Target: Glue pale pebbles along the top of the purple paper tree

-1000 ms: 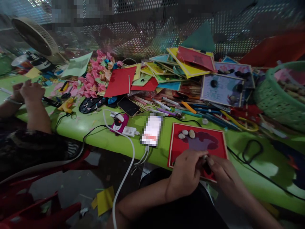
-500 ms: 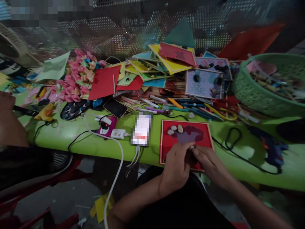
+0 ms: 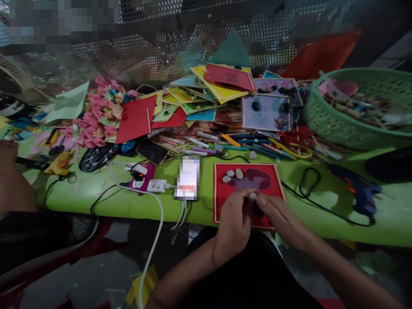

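Observation:
A red picture panel (image 3: 222, 195) with a pale wooden frame lies in front of me. A purple shape (image 3: 262, 179) is on it, with several pale pebbles (image 3: 238, 174) grouped at its upper left. Above the lower part of the panel, my left hand (image 3: 232, 221) and my right hand (image 3: 279, 213) meet at the fingertips. Between them shows a small whitish pebble (image 3: 252, 196), pinched by both hands. My fingers are bent and hide part of the panel. Dark shade under the fingers keeps the area below from view.
On the green bench (image 3: 325, 214) lie a blue glue gun (image 3: 362, 193) with a black cord, a phone (image 3: 187, 178) and a purple power strip (image 3: 141, 176). Behind are stacked picture panels (image 3: 265, 113), pens and a green basket (image 3: 350, 124). Another person's arm (image 3: 14, 180) is at left.
The view has shifted slightly. Both hands stay together over the panel, and the whitish pebble between the fingertips shows more clearly.

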Demonstrator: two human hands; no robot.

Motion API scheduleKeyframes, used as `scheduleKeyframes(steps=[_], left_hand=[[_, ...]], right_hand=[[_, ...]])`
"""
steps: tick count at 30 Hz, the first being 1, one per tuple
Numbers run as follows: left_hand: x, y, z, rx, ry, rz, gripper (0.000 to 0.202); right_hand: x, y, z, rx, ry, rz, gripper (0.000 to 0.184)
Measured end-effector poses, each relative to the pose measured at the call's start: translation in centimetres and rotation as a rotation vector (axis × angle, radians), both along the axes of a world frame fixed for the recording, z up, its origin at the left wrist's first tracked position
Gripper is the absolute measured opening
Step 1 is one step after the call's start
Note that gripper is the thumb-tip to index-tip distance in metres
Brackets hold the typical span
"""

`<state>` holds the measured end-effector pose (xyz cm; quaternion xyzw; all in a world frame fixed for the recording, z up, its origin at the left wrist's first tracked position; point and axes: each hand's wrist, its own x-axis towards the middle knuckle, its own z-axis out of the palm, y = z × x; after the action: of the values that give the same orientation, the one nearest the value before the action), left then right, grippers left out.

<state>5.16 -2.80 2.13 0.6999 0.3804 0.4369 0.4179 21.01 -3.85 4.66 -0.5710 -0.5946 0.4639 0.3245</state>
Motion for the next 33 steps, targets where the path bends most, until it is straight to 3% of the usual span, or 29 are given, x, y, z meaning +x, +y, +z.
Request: scheduleKeyframes(steps=[7, 16, 25, 33], left_hand=[[0.1, -0.5, -0.7, 0.091, 0.075, 0.0, 0.069], [0.4, -0.8, -1.4, 0.083, 0.051, 0.0, 0.067], [0.1, -0.6, -0.9, 0.051, 0.025, -0.001, 0.064], [0.2, -1.2, -1.8, 0.208, 0.166, 0.023, 0.061]], right_hand=[[-0.1, 0.2, -0.1, 0.021, 0.003, -0.005, 0.042], [-0.4, 0.2, -0.4, -0.038, 0.047, -0.076, 0.039], [0.1, -0.2, 0.0, -0.168, 0.088, -0.049, 0.044], [0.0, 0.0, -0.1, -0.086, 0.11, -0.038, 0.042]])
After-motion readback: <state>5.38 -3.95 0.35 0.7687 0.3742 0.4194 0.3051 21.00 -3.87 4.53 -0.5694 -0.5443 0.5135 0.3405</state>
